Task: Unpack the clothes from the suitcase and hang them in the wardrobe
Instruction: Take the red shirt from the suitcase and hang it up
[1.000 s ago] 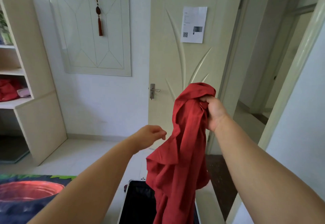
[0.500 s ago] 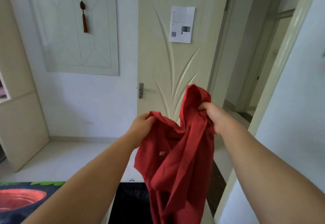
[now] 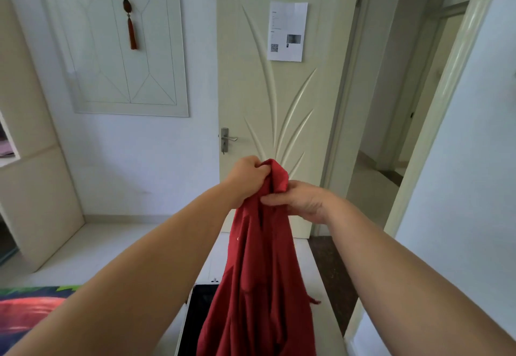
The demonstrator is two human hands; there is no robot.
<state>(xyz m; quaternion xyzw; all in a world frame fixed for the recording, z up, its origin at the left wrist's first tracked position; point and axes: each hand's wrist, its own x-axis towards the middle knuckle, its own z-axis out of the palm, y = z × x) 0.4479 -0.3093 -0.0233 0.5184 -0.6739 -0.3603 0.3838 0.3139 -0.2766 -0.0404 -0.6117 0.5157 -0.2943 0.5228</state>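
A red garment (image 3: 259,272) hangs in a long bunch in front of me, held up at chest height. My left hand (image 3: 245,178) grips its top edge in a fist. My right hand (image 3: 300,198) pinches the fabric just below and to the right of that, the two hands almost touching. Under the hanging cloth lies the open suitcase (image 3: 199,316), its dark inside showing at the bottom middle; most of it is hidden by the garment. A cream wardrobe unit (image 3: 30,160) with open shelves stands at the far left.
A closed cream door (image 3: 279,104) with a handle (image 3: 227,139) and a taped paper sheet is straight ahead. An open doorway (image 3: 391,160) leads off to the right. A wall panel with a hanging red tassel (image 3: 131,29) is upper left. A colourful rug (image 3: 30,308) lies lower left.
My left hand rose from free air and took hold of the garment's top. My right hand dropped and moved in close beside it. The view swung right, so the wardrobe slid toward the left edge.
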